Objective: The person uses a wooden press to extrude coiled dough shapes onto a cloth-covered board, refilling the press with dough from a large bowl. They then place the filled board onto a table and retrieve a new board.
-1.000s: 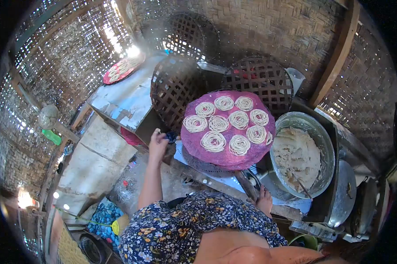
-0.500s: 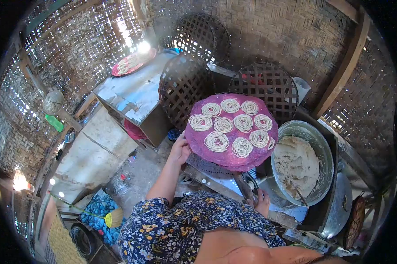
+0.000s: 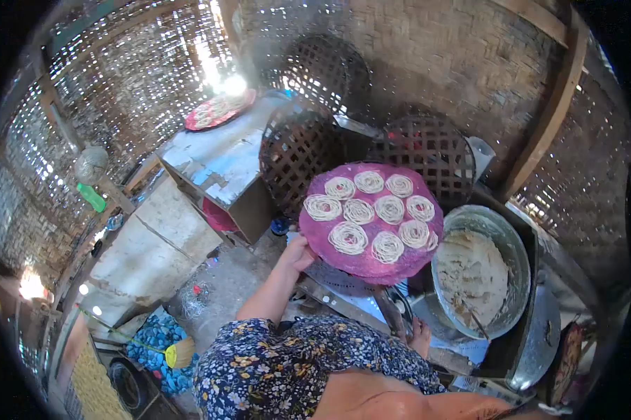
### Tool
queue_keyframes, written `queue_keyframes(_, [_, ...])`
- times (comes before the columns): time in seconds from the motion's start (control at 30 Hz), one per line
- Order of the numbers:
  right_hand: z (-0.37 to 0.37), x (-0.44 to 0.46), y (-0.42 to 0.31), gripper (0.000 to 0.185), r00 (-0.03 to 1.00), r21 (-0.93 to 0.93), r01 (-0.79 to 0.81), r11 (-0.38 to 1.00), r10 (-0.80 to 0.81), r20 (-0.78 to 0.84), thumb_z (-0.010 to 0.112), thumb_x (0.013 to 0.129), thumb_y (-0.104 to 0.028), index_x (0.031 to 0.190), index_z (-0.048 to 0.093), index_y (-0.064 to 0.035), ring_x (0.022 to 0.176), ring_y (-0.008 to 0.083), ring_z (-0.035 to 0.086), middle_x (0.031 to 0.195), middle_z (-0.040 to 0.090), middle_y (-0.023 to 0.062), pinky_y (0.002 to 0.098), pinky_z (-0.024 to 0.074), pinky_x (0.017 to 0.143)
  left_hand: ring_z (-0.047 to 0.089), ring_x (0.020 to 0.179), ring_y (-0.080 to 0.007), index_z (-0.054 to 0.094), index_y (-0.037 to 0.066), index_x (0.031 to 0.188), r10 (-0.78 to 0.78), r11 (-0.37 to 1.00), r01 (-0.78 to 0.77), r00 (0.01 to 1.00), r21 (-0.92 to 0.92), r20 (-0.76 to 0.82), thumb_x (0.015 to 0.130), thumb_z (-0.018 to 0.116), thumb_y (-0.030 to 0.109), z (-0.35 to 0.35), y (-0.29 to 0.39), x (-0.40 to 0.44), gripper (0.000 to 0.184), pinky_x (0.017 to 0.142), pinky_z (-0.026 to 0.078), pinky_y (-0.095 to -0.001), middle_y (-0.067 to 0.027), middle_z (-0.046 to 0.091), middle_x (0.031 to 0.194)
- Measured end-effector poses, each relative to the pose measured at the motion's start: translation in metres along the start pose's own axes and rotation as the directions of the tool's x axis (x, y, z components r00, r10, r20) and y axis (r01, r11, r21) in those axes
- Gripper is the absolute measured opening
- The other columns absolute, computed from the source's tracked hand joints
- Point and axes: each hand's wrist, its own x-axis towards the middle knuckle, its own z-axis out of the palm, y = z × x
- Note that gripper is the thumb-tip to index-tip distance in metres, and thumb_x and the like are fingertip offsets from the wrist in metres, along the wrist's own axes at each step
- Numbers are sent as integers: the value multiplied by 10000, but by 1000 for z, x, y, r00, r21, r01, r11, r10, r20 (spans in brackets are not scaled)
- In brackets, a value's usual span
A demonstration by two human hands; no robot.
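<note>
My left hand (image 3: 298, 253) grips the left edge of a round tray (image 3: 337, 264) covered in pink-purple netting. Several nests of pale noodles (image 3: 358, 211) lie on it in loose rows. Part of a dark woven rim shows beneath the tray. My right arm (image 3: 462, 404) runs toward the lower right, and its hand is out of sight. Just right of the tray stands a large metal basin (image 3: 517, 276) holding pale dough (image 3: 478, 269), with a thin stick leaning in it.
Dark open-weave baskets (image 3: 427, 150) lean behind the tray. A worn cabinet (image 3: 221, 164) stands left, bearing another red tray (image 3: 221, 112) of noodle nests. A metal lid (image 3: 541, 336) rests right of the basin. Blue pieces (image 3: 158, 343) lie in a box at lower left.
The view has shifted slightly, so most things sit a little lower in the picture. My left hand keeps its grip on the tray's edge, and the noodle nests look unchanged.
</note>
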Motion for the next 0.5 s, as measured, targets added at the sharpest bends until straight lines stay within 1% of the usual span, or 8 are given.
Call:
queue_keyframes(0.07, [-5, 2, -4, 590, 999, 27, -42, 999, 41, 28, 687, 682, -279, 1200, 493, -72, 1074, 368, 433, 1167, 450, 197, 425, 362, 919, 503, 1106, -231, 413, 39, 1242, 38, 997, -37, 999, -68, 16, 819, 487, 14, 18, -3, -9, 430, 927, 429, -382, -116, 487, 1238])
queue_keyframes(0.17, [-5, 3, -5, 566, 998, 130, -56, 990, 51, 42, 677, 683, -237, 1180, 487, -43, 1049, 384, 430, 1167, 442, 212, 445, 371, 883, 546, 1049, -212, 456, 55, 1201, 130, 990, -131, 991, -47, -40, 816, 514, 32, 56, -2, -26, 390, 890, 461, -364, -83, 548, 1158])
queue_keyframes(0.2, [-16, 3, -20, 554, 995, 129, -101, 987, 97, 34, 695, 663, -239, 1139, 512, -23, 1056, 387, 434, 1168, 445, 216, 432, 374, 887, 552, 1041, -207, 451, 71, 1209, 134, 990, -136, 989, -29, -66, 828, 494, 30, 65, 1, -30, 385, 892, 461, -359, -83, 544, 1162])
queue_keyframes(0.3, [-8, 16, 6, 568, 996, 132, 51, 990, -60, 67, 701, 640, -232, 1129, 516, -11, 1058, 386, 440, 1175, 444, 222, 428, 374, 893, 561, 1027, -199, 453, 79, 1207, 147, 977, -153, 988, -151, -48, 836, 474, 23, 62, 9, -22, 376, 884, 467, -349, -82, 547, 1158])
queue_keyframes(0.33, [-6, 17, 6, 568, 996, 153, 89, 984, -93, 18, 689, 625, -202, 1125, 510, 0, 1046, 390, 449, 1162, 449, 225, 427, 374, 890, 567, 1016, -190, 463, 76, 1194, 159, 969, -172, 984, -177, -85, 840, 468, 26, 62, 13, -21, 358, 876, 471, -337, -82, 555, 1147])
queue_keyframes(0.43, [-14, 26, 3, 532, 995, 178, 91, 980, -97, 27, 672, 633, -186, 1105, 519, 6, 1043, 395, 448, 1137, 463, 234, 434, 367, 895, 568, 1013, -186, 470, 79, 1187, 255, 956, -260, 965, -133, -55, 841, 465, 31, 85, 47, -32, 349, 870, 473, -328, -79, 565, 1130])
queue_keyframes(0.47, [-13, 21, -3, 461, 977, 42, 167, 985, -160, -141, 660, 657, -149, 1079, 543, -5, 996, 382, 485, 1072, 509, 219, 432, 387, 868, 573, 1001, -189, 474, 68, 1179, 290, 945, -295, 955, -142, -55, 847, 477, 61, 86, 59, -32, 332, 878, 467, -334, -80, 570, 1122])
queue_keyframes(0.5, [-13, 21, -4, 457, 968, 17, 176, 984, -169, -186, 659, 658, -146, 1078, 544, -6, 993, 381, 488, 1068, 511, 218, 431, 389, 866, 548, 1037, -212, 462, 48, 1194, 325, 932, -334, 942, -141, -83, 845, 480, 83, 87, 74, -34, 352, 909, 436, -356, -99, 546, 1158])
